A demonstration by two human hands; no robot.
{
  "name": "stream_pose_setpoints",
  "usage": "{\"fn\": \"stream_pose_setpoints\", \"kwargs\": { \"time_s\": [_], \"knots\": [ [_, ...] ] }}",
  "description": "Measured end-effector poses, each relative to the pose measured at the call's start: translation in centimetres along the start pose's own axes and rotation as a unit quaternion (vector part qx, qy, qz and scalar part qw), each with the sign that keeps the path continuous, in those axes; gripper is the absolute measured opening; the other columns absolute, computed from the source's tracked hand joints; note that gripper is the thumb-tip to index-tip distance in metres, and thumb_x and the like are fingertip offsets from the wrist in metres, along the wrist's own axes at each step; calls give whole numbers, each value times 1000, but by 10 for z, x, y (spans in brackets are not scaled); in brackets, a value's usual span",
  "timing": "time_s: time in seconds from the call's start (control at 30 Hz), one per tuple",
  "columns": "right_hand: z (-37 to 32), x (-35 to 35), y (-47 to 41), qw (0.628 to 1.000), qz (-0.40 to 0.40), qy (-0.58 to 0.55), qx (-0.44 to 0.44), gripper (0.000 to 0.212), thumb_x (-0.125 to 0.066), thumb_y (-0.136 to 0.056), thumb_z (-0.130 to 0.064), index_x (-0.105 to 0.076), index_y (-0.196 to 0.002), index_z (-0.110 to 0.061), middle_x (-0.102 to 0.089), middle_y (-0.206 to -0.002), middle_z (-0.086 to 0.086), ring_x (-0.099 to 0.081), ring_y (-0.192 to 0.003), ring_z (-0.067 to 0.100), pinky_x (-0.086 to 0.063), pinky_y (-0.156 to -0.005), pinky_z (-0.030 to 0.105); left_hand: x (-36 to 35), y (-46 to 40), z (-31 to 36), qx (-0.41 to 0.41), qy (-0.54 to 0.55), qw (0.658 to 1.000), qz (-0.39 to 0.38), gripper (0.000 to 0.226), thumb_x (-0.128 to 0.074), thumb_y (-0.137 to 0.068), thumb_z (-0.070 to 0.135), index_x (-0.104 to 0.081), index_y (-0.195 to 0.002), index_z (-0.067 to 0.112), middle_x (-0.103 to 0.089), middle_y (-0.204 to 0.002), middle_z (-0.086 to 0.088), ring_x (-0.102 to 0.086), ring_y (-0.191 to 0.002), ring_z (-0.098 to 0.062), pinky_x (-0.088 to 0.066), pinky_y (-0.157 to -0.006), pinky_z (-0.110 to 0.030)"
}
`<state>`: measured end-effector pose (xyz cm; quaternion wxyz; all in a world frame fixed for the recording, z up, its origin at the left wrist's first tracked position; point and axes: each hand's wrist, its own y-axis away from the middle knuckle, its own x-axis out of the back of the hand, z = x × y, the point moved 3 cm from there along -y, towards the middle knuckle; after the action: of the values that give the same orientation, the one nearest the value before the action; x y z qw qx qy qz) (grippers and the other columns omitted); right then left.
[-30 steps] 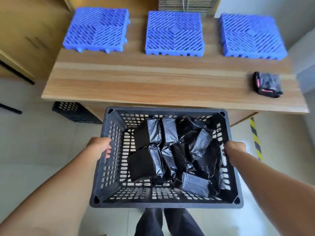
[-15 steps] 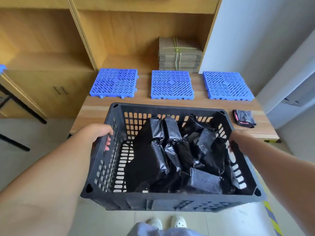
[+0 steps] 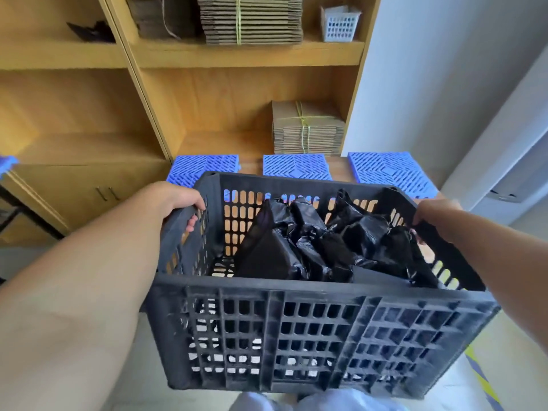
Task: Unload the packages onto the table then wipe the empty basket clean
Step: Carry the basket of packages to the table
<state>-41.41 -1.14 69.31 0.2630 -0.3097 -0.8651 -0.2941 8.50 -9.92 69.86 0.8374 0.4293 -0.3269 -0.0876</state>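
A person holds a dark grey slotted plastic basket (image 3: 311,321) in the air with both hands, in front of a wooden table (image 3: 339,166) that stands against a shelving unit (image 3: 246,54). The left hand (image 3: 178,200) is hooked over the left rim, its fingers (image 3: 191,223) curled inward through the wall and closed on the plastic; the right hand (image 3: 436,213) clasps the right rim in the same way, fingers wrapped over the edge.

The job appears barely begun. Every package visible is in the basket, none can be seen lying on the table, and the basket itself hangs clear of the tabletop, its far wall hiding much of the surface. Setting the load down, lifting the packages out one by one and wiping the emptied basket all look to be ahead. No cloth can be made out from this angle.

The packages (image 3: 326,241) are a jumbled heap of boxy parcels wrapped in glossy black plastic film, crumpled and creased, leaning on one another and piled toward the middle and right of the basket. How many there are cannot be counted. The basket's near wall looks dusty and scuffed.

On the table beyond lie three blue lattice mats (image 3: 296,167) in a row, with a tied bundle of flattened cardboard (image 3: 307,129) just behind them. Further bundles of cardboard and a small white basket (image 3: 339,23) sit on the upper shelf.
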Motion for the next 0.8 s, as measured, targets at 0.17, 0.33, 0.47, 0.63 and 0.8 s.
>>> {"fn": "stream_pose_setpoints", "kwargs": {
  "time_s": [0.17, 0.33, 0.47, 0.63, 0.8],
  "knots": [
    [-53, 2, -34, 999, -2, 32, 6, 30, -68, -60, -3, -61, -87, 7, -64, -71, 22, -64, -61, 32, -58, -69, 46, 17, -6, 39, 13, 22, 1000, 0, 28, -47, -93, 24, -47, -70, 8, -42, -52, -8, -40, -43, -22, -38, -54, -29],
    [-80, -15, -65, 999, 8, 43, 31, 18, -56, -76, -10, -58, -82, 7, -66, -62, 23, -69, -61, 37, -59, -73, 56, 13, -38, 60, 37, 81, 996, 26, 32, -50, -91, 26, -44, -64, 10, -42, -53, -7, -37, -50, -22, -41, -54, -29],
    [-69, -36, -100, 996, 2, 78, 31, 26, -47, -72, -15, -62, -83, 3, -67, -53, 18, -71, -56, 37, -60, -65, 58, 0, -71, 69, 42, 92, 995, 16, 40, -48, -95, 28, -43, -61, 9, -45, -47, -8, -44, -45, -23, -43, -58, -32],
    [-79, -53, -128, 995, 12, 99, 19, 28, -46, -74, -16, -60, -91, 2, -70, -64, 18, -70, -57, 32, -61, -66, 45, -7, -111, 77, 50, 96, 993, 39, 44, -49, -99, 31, -45, -61, 8, -46, -49, -9, -46, -42, -24, -46, -58, -35],
    [-97, -60, -140, 993, 12, 113, 45, 26, -44, -74, -12, -61, -90, 2, -67, -52, 12, -67, -60, 28, -58, -70, 37, -7, -140, 89, 1, 152, 977, 152, 37, -58, -94, 27, -49, -67, 3, -45, -54, -12, -41, -43, -25, -44, -49, -32]
  ]
}}
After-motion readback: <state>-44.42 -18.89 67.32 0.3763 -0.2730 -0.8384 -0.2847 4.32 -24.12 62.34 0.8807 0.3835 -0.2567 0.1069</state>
